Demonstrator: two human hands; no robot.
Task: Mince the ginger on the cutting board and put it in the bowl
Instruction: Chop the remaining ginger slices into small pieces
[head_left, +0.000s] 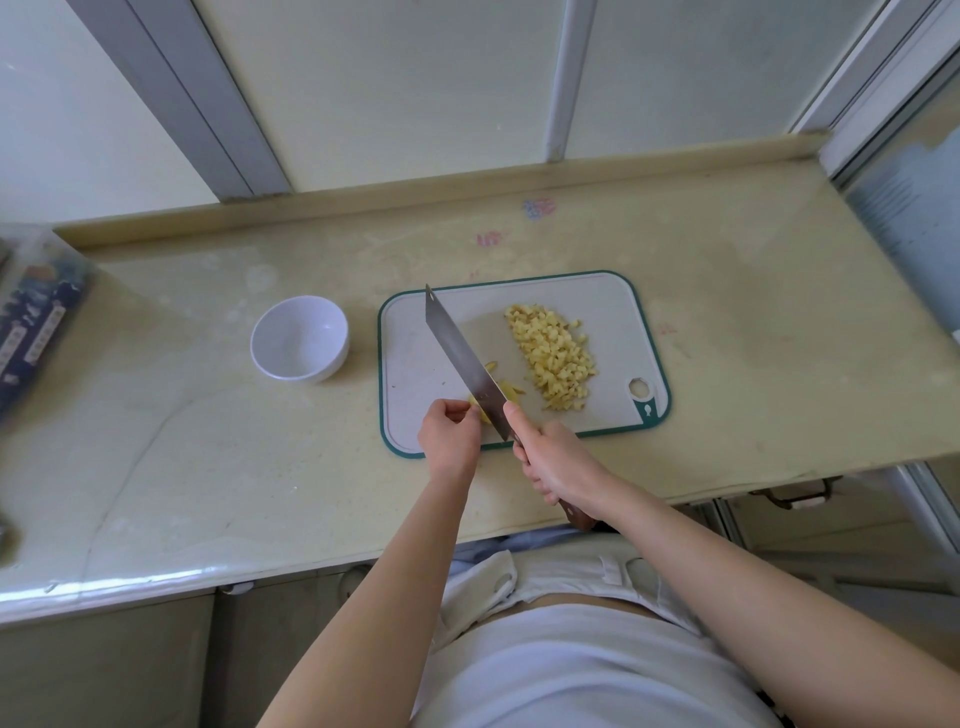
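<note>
A white cutting board (410, 353) with a green rim lies on the beige counter. A heap of diced yellow ginger (555, 355) covers its right half. A few uncut ginger strips (508, 388) lie near the front, partly hidden by the knife (462, 358). My right hand (558, 462) grips the knife's wooden handle, the blade resting on the strips. My left hand (449, 434) pinches the near end of the ginger strips beside the blade. An empty white bowl (300, 339) stands left of the board.
A dark patterned box (36, 317) sits at the counter's left edge. The counter (753, 338) ends at a raised lip against the wall behind and drops off at the front, near my body. A drawer handle (795, 496) shows below on the right.
</note>
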